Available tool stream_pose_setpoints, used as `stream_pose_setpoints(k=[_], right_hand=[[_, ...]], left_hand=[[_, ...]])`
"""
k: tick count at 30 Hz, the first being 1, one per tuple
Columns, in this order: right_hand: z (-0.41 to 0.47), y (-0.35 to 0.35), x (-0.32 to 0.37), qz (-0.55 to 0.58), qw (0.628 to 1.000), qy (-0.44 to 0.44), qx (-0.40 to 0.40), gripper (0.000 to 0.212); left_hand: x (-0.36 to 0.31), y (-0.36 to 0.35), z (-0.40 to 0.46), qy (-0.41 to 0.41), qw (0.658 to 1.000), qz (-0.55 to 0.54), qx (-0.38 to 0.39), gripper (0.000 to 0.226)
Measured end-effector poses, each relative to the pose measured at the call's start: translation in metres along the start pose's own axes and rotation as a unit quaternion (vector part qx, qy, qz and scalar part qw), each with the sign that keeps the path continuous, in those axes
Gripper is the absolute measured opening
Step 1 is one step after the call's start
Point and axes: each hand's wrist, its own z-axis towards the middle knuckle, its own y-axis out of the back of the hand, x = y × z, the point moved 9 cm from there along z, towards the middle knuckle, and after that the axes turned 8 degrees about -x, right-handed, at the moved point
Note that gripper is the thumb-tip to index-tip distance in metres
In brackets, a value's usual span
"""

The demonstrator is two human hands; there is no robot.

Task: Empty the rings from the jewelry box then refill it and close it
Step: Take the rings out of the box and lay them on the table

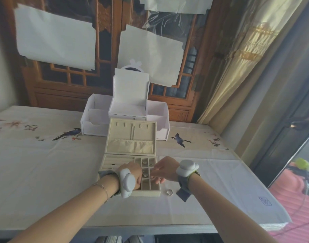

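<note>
A beige jewelry box (150, 192) stands open on the table in front of me, its lid (131, 137) upright at the back. Several rings lie in its small square compartments (145, 174). My left hand (132, 172) rests over the box's left half, fingers curled down inside it. My right hand (163, 171) reaches in from the right, fingertips pinched over the middle compartments; what they hold is hidden. One silver ring (169, 192) lies on the cloth just right of the box.
A white cardboard organiser (97, 120) with an open white box (131, 95) stands behind the jewelry box. The table carries a pale cloth with bird prints (69, 134). The table's front edge (150, 228) is close to me; a pink fabric (294, 204) lies at right.
</note>
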Motion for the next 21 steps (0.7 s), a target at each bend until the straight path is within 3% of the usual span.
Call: stream_pose_setpoints(k=[6, 12, 18, 21], right_hand=[[0.007, 0.007, 0.011, 0.069, 0.997, 0.003, -0.024, 0.02], [0.008, 0.007, 0.021, 0.07, 0.997, 0.008, -0.028, 0.022], [0.006, 0.004, 0.021, 0.08, 0.996, 0.003, -0.024, 0.021], [0.006, 0.006, 0.022, 0.087, 0.996, 0.002, -0.03, 0.02]], left_hand=[[0.013, -0.006, 0.001, -0.018, 0.999, -0.04, 0.008, 0.034], [0.015, -0.009, -0.002, -0.043, 0.996, -0.073, 0.004, 0.041], [0.019, 0.012, -0.007, -0.045, 0.987, -0.155, -0.01, 0.016], [0.028, 0.022, -0.01, -0.03, 0.976, -0.211, -0.047, 0.014]])
